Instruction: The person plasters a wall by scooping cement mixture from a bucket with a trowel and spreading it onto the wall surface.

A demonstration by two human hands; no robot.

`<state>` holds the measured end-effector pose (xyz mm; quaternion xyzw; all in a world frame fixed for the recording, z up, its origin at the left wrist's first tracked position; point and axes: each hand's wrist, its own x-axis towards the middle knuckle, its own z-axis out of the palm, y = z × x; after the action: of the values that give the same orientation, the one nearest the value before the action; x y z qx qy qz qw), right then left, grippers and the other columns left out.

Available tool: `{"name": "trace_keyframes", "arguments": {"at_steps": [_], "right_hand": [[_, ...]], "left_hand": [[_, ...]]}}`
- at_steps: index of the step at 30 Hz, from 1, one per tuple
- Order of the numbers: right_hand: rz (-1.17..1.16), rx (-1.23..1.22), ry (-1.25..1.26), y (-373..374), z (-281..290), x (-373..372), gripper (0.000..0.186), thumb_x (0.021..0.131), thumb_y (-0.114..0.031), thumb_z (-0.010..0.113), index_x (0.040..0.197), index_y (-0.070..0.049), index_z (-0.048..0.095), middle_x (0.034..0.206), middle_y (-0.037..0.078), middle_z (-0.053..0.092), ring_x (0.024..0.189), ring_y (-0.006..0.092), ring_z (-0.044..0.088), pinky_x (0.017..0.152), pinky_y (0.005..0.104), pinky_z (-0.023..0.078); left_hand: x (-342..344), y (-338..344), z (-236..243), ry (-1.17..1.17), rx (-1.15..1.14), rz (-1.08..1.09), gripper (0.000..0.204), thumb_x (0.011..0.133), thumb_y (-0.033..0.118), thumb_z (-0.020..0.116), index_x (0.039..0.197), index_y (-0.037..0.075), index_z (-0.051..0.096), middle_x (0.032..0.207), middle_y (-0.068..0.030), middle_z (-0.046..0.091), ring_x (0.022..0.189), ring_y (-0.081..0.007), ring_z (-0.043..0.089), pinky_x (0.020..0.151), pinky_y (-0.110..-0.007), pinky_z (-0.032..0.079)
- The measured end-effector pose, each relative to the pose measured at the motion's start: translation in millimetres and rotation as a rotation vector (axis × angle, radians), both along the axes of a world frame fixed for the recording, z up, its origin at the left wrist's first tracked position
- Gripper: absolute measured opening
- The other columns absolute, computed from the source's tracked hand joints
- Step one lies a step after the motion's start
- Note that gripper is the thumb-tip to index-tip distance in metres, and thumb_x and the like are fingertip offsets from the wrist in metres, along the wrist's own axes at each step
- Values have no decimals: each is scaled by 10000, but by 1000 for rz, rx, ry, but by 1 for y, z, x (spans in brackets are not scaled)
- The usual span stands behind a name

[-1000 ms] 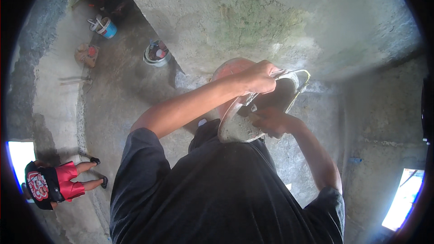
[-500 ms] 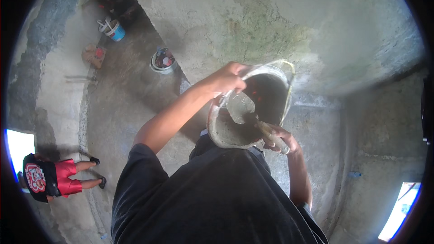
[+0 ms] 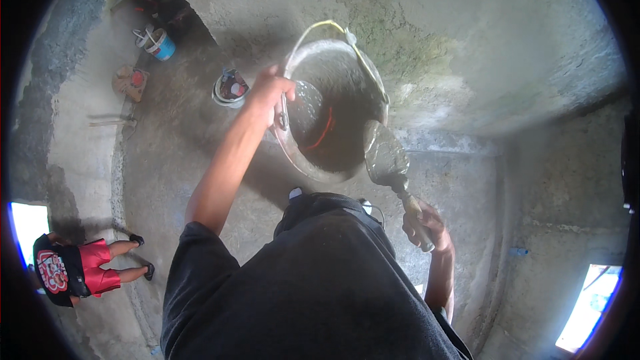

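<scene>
My left hand (image 3: 269, 92) is closed on the side rim of a grey, cement-smeared bucket (image 3: 333, 67), beside the end of its wire handle. The bucket is tilted, its mouth toward me. Wet grey mortar (image 3: 347, 137) coats the inside, and an orange streak shows there. In my right hand (image 3: 432, 227) is the wooden handle of a trowel (image 3: 387, 155). Thick mortar covers its rounded blade, which is just outside the bucket's right rim.
A rough plastered wall (image 3: 460, 47) rises ahead. Along the floor to the left are a bucket with tools (image 3: 231, 88), a blue and white bucket (image 3: 160, 45) and a torn paper sack (image 3: 130, 83). A person in red shorts (image 3: 99, 267) stands far left.
The bucket has swung up and away from my body, its wire handle now raised over the far side. My right hand has drawn the trowel out of it, carrying mortar.
</scene>
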<state>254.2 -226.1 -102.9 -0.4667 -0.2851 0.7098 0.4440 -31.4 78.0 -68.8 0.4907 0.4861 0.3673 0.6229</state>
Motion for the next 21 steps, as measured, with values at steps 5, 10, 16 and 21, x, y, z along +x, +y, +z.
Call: {"name": "trace_keyframes", "arguments": {"at_steps": [5,10,16,21], "right_hand": [[-1,-27,-335,11,34,-23,561,848,-310,587,1304,-9,461,670,55,561,516,114,514,434,247,402],[-3,558,-1406,19,10,-41,504,788,-105,637,1276,-78,514,656,65,562,492,165,525,492,319,417],[107,612,-1718,-7,-15,-30,555,746,-63,634,1278,-180,524,677,24,492,503,184,477,538,335,387],[148,606,-1756,-16,-2,-9,550,741,-61,636,1267,-189,537,659,8,492,487,150,445,516,306,374]], "left_hand": [[-6,4,19,-89,127,6,646,535,-77,487,1174,-23,566,840,-30,573,670,-99,507,544,-215,411],[-4,4,36,-116,136,60,669,525,-88,468,1185,-31,560,879,-38,594,688,-100,524,587,-214,435],[1,-1,56,-177,222,67,640,553,-72,495,1185,-17,573,758,-27,534,629,-88,484,531,-210,384],[-12,8,42,-181,192,64,693,522,-85,466,1211,-46,533,918,-51,602,719,-105,541,620,-211,448]]}}
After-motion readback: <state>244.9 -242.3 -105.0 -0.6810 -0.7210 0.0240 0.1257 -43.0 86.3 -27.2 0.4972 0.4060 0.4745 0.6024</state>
